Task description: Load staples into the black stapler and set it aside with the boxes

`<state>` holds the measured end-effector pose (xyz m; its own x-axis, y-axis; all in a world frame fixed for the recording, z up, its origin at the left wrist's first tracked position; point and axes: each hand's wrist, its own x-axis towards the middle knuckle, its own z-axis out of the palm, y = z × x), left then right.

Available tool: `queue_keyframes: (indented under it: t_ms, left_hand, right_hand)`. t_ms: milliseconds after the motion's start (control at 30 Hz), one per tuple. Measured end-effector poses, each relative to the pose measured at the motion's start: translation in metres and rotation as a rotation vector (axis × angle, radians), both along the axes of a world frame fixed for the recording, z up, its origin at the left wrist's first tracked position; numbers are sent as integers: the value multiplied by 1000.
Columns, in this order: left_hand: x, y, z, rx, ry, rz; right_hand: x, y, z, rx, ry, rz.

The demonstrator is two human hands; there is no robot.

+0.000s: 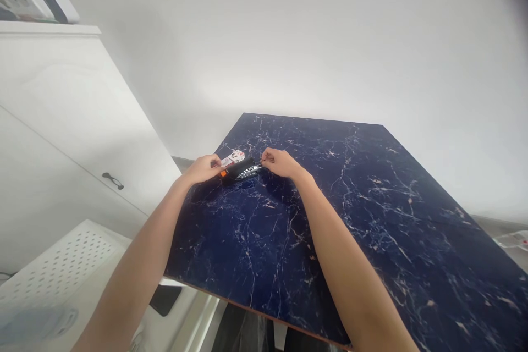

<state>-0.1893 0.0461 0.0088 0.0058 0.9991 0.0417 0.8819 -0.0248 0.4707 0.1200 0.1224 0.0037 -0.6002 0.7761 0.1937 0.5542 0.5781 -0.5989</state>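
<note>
A black tool with an orange end [242,167], which looks like an opened stapler, lies near the left edge of the dark blue tabletop. My left hand [204,168] is closed at its orange end, thumb and fingers pinched on it. Just behind it is a small white and red box [233,158], partly covered by the tool and my fingers. My right hand [281,162] pinches at the tool's right end, where a thin shiny metal part [257,167] sticks out. What sits between those fingertips is too small to make out.
The marbled blue table [330,220] stands against a white wall [309,38]. To the left are a white cabinet [61,121] with a dark handle [113,181] and a white perforated surface [82,253]. A dark flat object [165,299] lies below the table's front left corner.
</note>
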Motion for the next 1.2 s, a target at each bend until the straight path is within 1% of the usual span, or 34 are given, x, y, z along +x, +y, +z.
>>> queue_keyframes:
  t_ms: [67,167,300,400,500,600,667,733,800,867,967,1100,1200]
  left_hand:
    - [2,1,-2,32,33,22]
    - [5,-1,-1,66,12,37]
    - [7,-5,3,141,-68,103]
    - [11,-6,6,238,-77,152]
    - [20,-7,9,414,-50,109]
    - [32,-9,12,558,-1,50]
    - [40,-12,13,603,39,5]
    - [47,-14,14,641,63,-50]
    - [53,-16,14,696,66,-108]
    - [56,-17,14,755,67,-165]
    - [57,-17,13,805,90,-216]
    - [55,-14,12,817,138,-249]
    - [55,-14,11,822,154,-275]
  right_hand:
    - [3,3,-4,-62,106,-43]
    - [5,8,-12,-174,240,-108]
    - [4,17,-22,-389,473,-219]
    - [4,22,-25,-452,538,-291]
    - [2,22,-19,-447,531,-315]
    - [-4,14,-4,-419,523,-292]
    - [-12,6,10,-383,495,-230]
    - [-22,-4,22,-352,459,-134]
    - [-33,-14,30,-320,411,-31]
    - [-41,-23,35,-261,348,41]
    - [-47,-32,40,-170,280,62]
    - [-47,-37,47,-111,229,58]
    - [-46,-39,52,-24,186,48]
